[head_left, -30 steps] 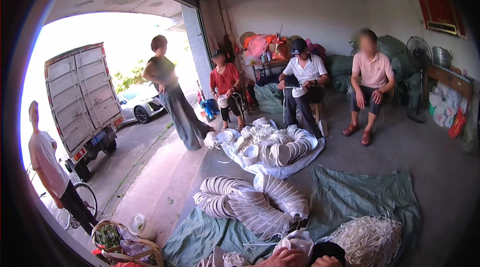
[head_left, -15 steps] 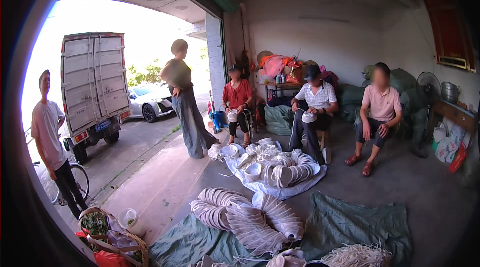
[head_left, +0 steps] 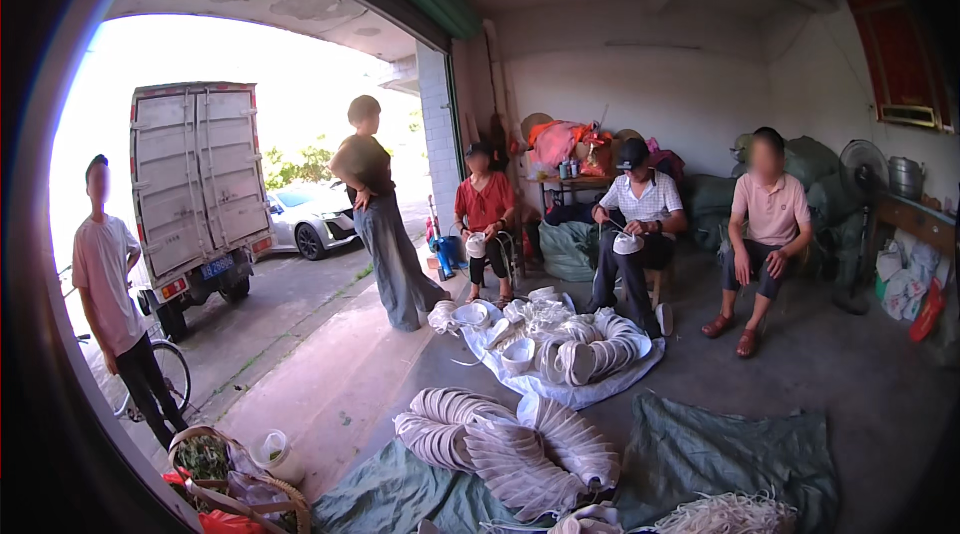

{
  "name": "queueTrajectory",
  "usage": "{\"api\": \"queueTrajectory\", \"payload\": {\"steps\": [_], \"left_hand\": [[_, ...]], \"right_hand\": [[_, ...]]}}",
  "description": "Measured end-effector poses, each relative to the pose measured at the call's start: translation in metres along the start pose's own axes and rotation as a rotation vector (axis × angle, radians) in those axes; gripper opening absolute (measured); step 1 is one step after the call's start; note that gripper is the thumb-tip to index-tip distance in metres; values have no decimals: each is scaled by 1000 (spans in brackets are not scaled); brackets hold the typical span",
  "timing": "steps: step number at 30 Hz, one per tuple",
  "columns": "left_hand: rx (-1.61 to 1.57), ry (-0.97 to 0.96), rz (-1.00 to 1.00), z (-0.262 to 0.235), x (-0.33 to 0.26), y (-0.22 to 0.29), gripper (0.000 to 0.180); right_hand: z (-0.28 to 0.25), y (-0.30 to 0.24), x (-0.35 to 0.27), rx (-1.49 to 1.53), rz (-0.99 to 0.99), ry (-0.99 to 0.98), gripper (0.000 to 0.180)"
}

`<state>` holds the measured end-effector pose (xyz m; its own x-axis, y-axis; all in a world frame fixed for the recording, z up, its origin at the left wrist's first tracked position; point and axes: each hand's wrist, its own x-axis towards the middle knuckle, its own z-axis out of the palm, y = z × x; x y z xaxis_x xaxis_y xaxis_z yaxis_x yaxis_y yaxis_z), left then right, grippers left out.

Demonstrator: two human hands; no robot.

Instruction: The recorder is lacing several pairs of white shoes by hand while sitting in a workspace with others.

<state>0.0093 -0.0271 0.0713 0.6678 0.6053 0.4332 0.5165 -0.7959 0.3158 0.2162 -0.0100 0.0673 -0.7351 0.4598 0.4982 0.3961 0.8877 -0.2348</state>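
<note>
Neither of my hands shows in the head view. Nearest to me, at the lower edge, lies a pale, rounded piece (head_left: 588,520), partly cut off. Just beyond it, long curved stacks of pale, nested fabric-like pieces (head_left: 520,454) rest on a green tarp (head_left: 395,489). A heap of loose whitish strips (head_left: 728,514) sits to the right on the tarp. Farther off, a white sheet (head_left: 600,392) bears more curved stacks (head_left: 610,346), tangled pale strips and a white bowl (head_left: 517,356).
Three people sit at the back; the one in red (head_left: 486,199) and the one in a checked shirt (head_left: 640,199) hold small white pieces. Two people stand at left near the doorway. Outside are a truck (head_left: 195,174) and car (head_left: 315,219). A handled basket (head_left: 215,469) stands lower left.
The whole view has shifted slightly, so the scene sits lower and a little to the right. The hands of the seated person in the checked shirt have moved slightly around the white piece.
</note>
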Motion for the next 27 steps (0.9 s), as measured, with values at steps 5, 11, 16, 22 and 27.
{"api": "queueTrajectory", "payload": {"steps": [5,11,16,22,27], "left_hand": [[-80,-4,15,-4,1,14,21],[-541,-19,-228,-21,16,44,23],[-529,-44,-354,-7,23,32,20],[83,-169,-434,80,-12,-43,17],[-440,-135,-550,47,46,-50,11]], "right_hand": [[-5,10,6,73,56,-180,30],[-8,17,19,111,-18,-248,31],[2,20,8,188,41,-166,29],[11,13,6,170,46,-240,34],[11,40,1,138,128,-159,31]]}}
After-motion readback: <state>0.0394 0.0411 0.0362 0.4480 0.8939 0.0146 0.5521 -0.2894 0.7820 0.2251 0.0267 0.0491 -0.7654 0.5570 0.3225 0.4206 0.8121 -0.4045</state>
